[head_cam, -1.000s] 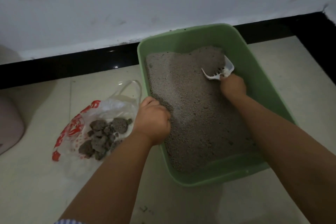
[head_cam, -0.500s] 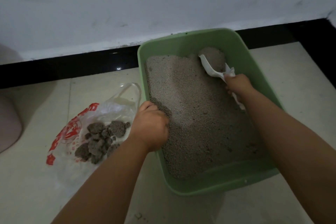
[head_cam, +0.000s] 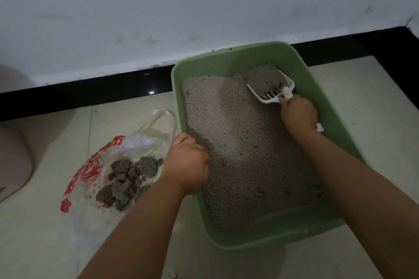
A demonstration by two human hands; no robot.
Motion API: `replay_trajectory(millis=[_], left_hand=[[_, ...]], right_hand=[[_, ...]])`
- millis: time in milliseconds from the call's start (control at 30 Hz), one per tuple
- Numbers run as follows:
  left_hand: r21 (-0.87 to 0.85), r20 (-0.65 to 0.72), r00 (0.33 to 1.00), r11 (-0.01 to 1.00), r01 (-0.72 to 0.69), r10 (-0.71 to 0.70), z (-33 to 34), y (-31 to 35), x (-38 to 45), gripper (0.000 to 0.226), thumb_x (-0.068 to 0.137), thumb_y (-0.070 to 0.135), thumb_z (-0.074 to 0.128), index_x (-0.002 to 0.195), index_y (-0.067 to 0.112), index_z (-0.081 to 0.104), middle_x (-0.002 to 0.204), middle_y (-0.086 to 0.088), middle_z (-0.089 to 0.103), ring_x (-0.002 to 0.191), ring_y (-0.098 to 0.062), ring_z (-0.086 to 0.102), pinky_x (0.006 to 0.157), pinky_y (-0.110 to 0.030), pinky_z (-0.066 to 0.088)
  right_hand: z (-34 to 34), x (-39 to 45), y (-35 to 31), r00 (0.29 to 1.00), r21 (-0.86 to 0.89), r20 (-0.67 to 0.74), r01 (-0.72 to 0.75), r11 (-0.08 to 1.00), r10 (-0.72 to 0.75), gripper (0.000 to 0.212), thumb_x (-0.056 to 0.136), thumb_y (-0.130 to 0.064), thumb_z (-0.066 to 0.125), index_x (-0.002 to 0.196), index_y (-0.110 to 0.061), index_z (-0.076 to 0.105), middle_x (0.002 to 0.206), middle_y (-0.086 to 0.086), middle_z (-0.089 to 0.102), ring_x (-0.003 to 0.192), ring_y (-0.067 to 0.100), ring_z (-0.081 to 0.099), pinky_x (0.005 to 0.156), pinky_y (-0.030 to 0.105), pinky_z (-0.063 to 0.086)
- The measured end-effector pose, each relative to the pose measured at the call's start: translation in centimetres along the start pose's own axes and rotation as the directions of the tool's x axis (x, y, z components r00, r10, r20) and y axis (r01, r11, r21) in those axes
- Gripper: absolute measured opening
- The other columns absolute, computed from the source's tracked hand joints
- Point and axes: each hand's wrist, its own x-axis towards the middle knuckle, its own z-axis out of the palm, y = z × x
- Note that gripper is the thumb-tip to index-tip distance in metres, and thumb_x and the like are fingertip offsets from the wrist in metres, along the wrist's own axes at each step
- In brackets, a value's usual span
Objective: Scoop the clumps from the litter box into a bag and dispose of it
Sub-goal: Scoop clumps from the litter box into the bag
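Note:
A green litter box [head_cam: 240, 56] full of grey litter [head_cam: 240, 142] stands on the floor against the wall. My right hand [head_cam: 298, 114] grips the handle of a white slotted scoop [head_cam: 271, 92], whose head is dug into a mound of litter at the box's far right corner. My left hand [head_cam: 187, 165] curls over the box's left rim. To the left of the box lies an open clear plastic bag [head_cam: 102, 165] with red print, holding several dark grey clumps [head_cam: 130, 179].
A white wall [head_cam: 181, 7] with a black skirting strip [head_cam: 79, 93] runs behind the box. A pale pink rounded object [head_cam: 12, 161] sits at the far left edge. Pale floor tiles [head_cam: 374, 102] surround the box.
The scoop has swung from pointing up along the far wall to lying flatter, its slotted head facing me, dug under the mound. The left hand stays on the rim.

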Motion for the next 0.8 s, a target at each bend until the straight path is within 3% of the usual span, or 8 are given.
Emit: replay_trajectory(millis=[300,433,533,667,800], left_hand=[[-0.054,0.049,0.998,0.998,0.035,-0.032,-0.3,0.1,0.0,0.033,0.059,0.022,0.030,0.035,0.015,0.052,0.037,0.006,0.045,0.043,-0.016,0.044,0.071,-0.026,0.027],[-0.041,0.144,0.989,0.998,0.043,-0.037,-0.7,0.2,0.0,0.041,0.067,0.022,0.027,0.066,0.015,0.066,0.064,0.002,0.055,0.068,-0.017,0.040,0.090,-0.026,0.021],[-0.046,0.243,0.968,0.996,0.078,-0.065,-0.8,0.1,-0.2,0.052,0.069,0.025,0.019,0.084,0.017,0.068,0.075,0.004,0.050,0.078,-0.014,0.030,0.100,-0.024,0.016],[-0.023,0.269,0.960,0.995,0.092,-0.082,-1.3,0.3,-0.2,0.043,0.081,0.024,0.025,0.086,0.018,0.067,0.075,0.004,0.045,0.079,-0.013,0.030,0.103,-0.023,0.016],[-0.061,0.265,0.960,0.992,0.108,-0.089,-1.6,0.4,-0.3,0.051,0.069,0.024,0.019,0.085,0.017,0.068,0.073,0.004,0.044,0.078,-0.013,0.031,0.100,-0.023,0.016]], right_hand=[[0.9,-0.3,0.9,0.999,0.103,-0.049,0.028,0.994,-0.024,0.041,0.097,-0.027,0.042,0.102,0.011,0.057,0.105,0.030,0.060,0.095,0.040,0.058,0.073,0.039,0.042],[1.0,-0.6,0.9,0.997,0.207,-0.052,0.070,0.976,-0.060,0.034,0.096,-0.025,0.045,0.091,0.006,0.057,0.095,0.028,0.061,0.087,0.037,0.058,0.064,0.030,0.031],[0.9,-1.4,0.8,0.992,0.267,-0.061,0.120,0.956,-0.107,0.024,0.095,-0.023,0.047,0.078,-0.007,0.048,0.077,0.017,0.053,0.075,0.031,0.053,0.062,0.028,0.028],[0.4,-3.4,1.0,0.980,0.313,-0.045,0.199,0.929,-0.194,0.025,0.094,-0.020,0.049,0.073,-0.008,0.045,0.060,-0.004,0.038,0.065,0.019,0.040,0.051,0.024,0.027],[-0.5,-5.2,1.9,0.964,0.285,0.029,0.245,0.927,-0.263,0.026,0.094,-0.021,0.050,0.071,-0.009,0.046,0.058,-0.006,0.037,0.055,0.011,0.035,0.053,0.020,0.028]])
